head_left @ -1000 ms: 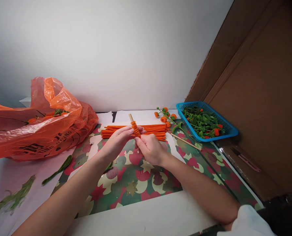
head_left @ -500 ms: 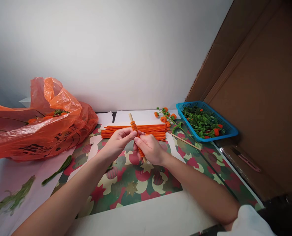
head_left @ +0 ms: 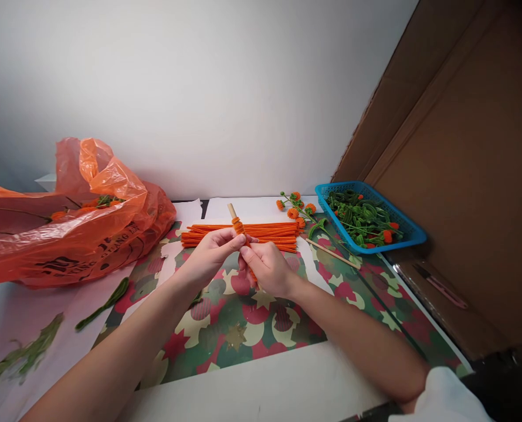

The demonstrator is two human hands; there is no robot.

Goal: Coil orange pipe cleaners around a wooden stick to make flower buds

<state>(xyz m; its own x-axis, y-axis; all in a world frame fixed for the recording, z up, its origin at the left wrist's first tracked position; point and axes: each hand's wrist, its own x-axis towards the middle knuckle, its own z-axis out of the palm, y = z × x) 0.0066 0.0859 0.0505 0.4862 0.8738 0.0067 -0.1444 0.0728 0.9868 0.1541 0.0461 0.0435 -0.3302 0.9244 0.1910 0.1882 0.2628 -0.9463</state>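
Observation:
Between my hands is a thin wooden stick (head_left: 231, 210) with an orange pipe cleaner (head_left: 237, 225) coiled around it, tilted with its bare upper end leaning left. My left hand (head_left: 224, 245) pinches the coil near the middle with thumb and fingers. Just below and to the right, my right hand (head_left: 264, 264) is wrapped round the lower part, its thumb close to the left fingertips. Much of the coil is hidden by my fingers. Right behind my hands lies a bundle of straight orange pipe cleaners (head_left: 278, 237).
An orange plastic bag (head_left: 124, 234) with orange flowers stands at left, near a folded green strip (head_left: 102, 305). Beyond my right hand are a flower stem (head_left: 292, 213), a loose stick (head_left: 334, 254) and a blue basket (head_left: 413, 235) of green pieces. A pink-handled cutter (head_left: 446, 290) lies far right.
The stick has shifted slightly left at its upper end, and its bare lower end no longer shows below my right hand. Both hands keep nearly the same place and grip.

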